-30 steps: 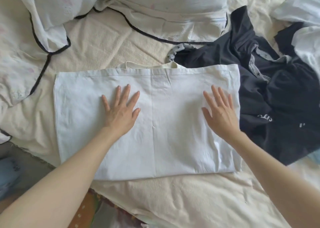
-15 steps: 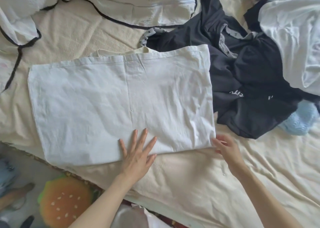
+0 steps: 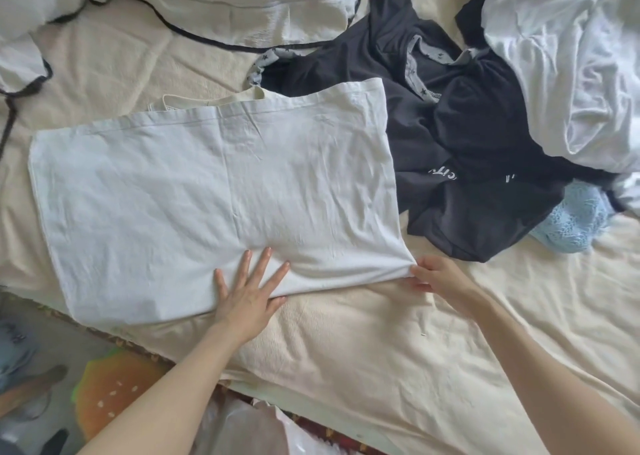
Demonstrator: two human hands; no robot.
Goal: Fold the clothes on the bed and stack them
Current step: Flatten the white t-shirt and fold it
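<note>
White cloth (image 3: 194, 191) lies flat on the bed (image 3: 363, 350), its near edge pressed by the left hand (image 3: 247, 297) with fingers spread, while the right hand (image 3: 438, 276) pinches its near right corner, seemingly ready to fold that end leftward over the pressing palm.
</note>
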